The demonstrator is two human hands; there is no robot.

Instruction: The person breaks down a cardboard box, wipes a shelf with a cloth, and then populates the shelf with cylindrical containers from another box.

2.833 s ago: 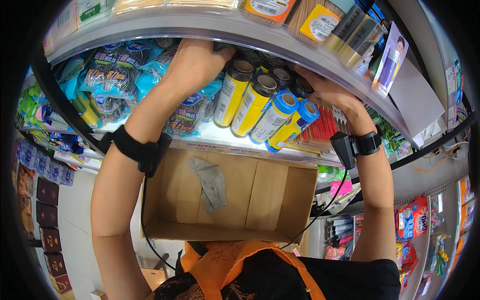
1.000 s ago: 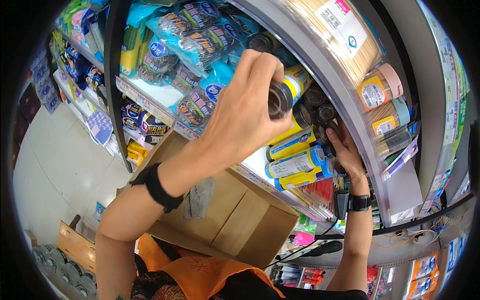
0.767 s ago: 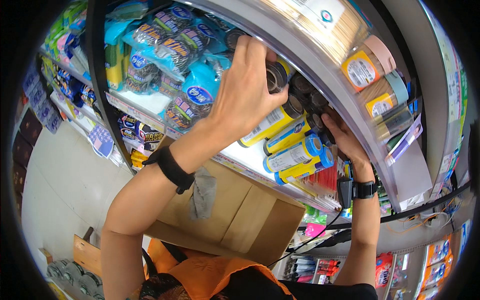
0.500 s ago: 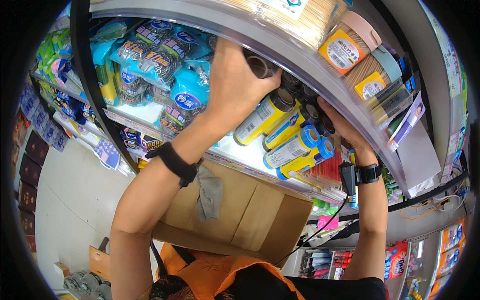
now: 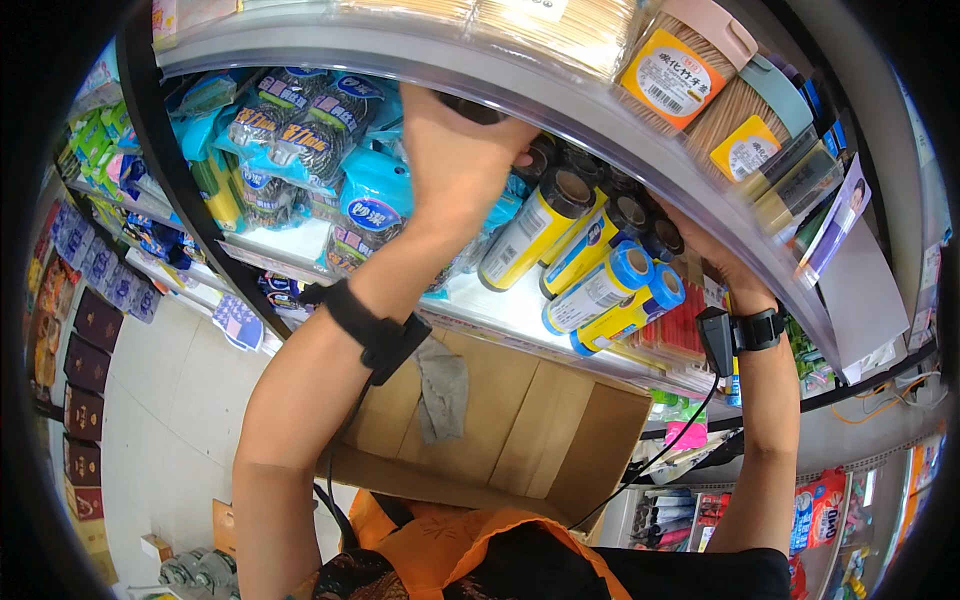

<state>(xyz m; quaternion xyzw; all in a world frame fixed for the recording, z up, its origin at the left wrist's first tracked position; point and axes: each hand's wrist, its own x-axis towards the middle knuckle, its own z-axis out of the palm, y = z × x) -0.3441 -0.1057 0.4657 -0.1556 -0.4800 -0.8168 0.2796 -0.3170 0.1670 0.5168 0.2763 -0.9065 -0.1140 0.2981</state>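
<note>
The left hand (image 5: 455, 150) covers all but the dark end of a roll (image 5: 470, 108) under the shelf edge (image 5: 560, 95), so its grip cannot be judged, while the right hand (image 5: 705, 250) is mostly hidden behind the stacked yellow rolls (image 5: 600, 290) beside it.

Counts, taken relative to the open cardboard box (image 5: 520, 430): one grey cloth (image 5: 442, 388) inside it. On the shelf directly above the box, four yellow cylindrical rolls, two with black caps (image 5: 535, 228) and two with blue caps (image 5: 612, 293). Two hands: left hand (image 5: 462, 150), right hand (image 5: 712, 258).
</note>
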